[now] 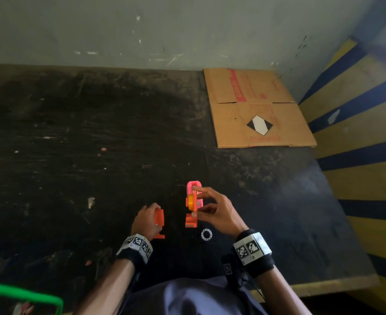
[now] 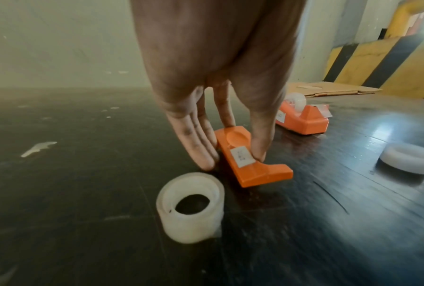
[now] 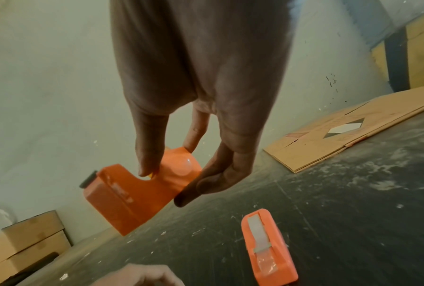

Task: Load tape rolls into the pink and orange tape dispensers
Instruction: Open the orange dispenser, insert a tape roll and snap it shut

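Note:
My left hand [image 1: 150, 220] grips an empty orange dispenser [image 2: 245, 154] that lies on its side on the dark floor, thumb on one face and fingers on the other. A clear tape roll [image 2: 191, 207] stands just in front of that wrist. My right hand [image 1: 195, 202] pinches a second orange dispenser [image 3: 132, 193] and holds it up off the floor. The pink dispenser [image 1: 194, 185] shows partly behind it. A third orange dispenser [image 3: 269, 249] sits on the floor with tape in it. Another white tape roll [image 1: 206, 234] lies near my right wrist.
A flattened cardboard sheet [image 1: 255, 108] lies at the back right against the wall. A yellow and blue striped wall [image 1: 358, 133] borders the floor's right edge. Stacked cardboard boxes [image 3: 29, 241] stand by the wall. A green frame [image 1: 28, 294] is at the bottom left.

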Motion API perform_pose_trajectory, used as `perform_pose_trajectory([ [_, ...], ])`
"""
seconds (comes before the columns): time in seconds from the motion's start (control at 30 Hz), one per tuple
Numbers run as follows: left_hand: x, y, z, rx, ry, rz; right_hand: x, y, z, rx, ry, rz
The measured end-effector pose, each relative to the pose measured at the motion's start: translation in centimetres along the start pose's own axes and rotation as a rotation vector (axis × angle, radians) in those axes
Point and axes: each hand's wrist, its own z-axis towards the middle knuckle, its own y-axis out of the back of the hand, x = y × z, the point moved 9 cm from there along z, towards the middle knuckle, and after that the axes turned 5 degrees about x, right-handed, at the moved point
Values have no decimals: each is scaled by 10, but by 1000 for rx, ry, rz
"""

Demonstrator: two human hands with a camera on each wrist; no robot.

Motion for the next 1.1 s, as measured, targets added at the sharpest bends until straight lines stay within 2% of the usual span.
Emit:
perform_pose_trajectory([
  [0.1,-1,8,-8,-21,42,44,0,1,-4,13,-6,-19],
  [0.2,-25,28,-20,-40,-21,-60,-1,-1,-7,21,-10,-15],
  [0.27,-49,41,-28,53,-143,-236,-1,-3,-9,27,-4,-31],
  [0.37,-86,55,-50,276,-322,-518,-4,-7,-10,25,-3,-44],
  [0.43,-102,59,-62,330,-381,-587,-6,-9,-11,34,-6,-39],
  [0.67,-98,63,-63,237,-355,-655,-10,-8,-13,60,-24,3],
  [0.8,-82,51,-44,85,-258,-401,-25,7,-18,-26,-54,34],
  [0.9,-86,23,-26,17,-289,39,-30,20,-23,-76,-60,66],
  [0.97,-90,0,-20,40,-315,262,-32,27,-24,-88,-69,59],
  [1.1,-90,-36,-11,78,-354,422,-36,41,-24,-106,-75,15],
])
